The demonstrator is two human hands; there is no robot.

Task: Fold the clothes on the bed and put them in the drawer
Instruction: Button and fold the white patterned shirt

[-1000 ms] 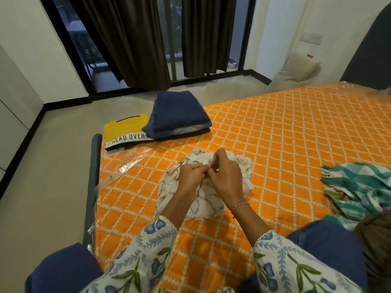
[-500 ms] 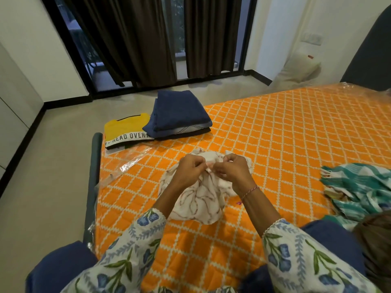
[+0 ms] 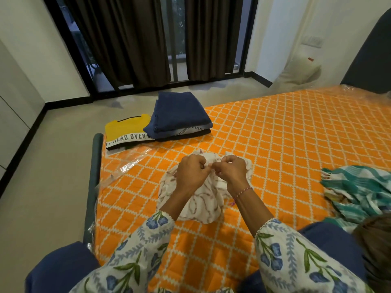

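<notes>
Orange bed (image 3: 275, 134), hands (image 3: 211, 172) now lower, cloth (image 3: 196, 208) bunched

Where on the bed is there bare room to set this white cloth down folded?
Free: the orange quilted bedspread between the folded navy pile and the teal striped cloth. Crowded: the corner by the yellow printed shirt and the loose clear plastic.

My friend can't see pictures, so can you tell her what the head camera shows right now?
A person's left hand and right hand pinch a crumpled white patterned cloth on a bed with an orange diamond-pattern sheet. A folded navy garment and yellow T-shirt lie at the far corner; a teal striped cloth lies unfolded at right.
</notes>
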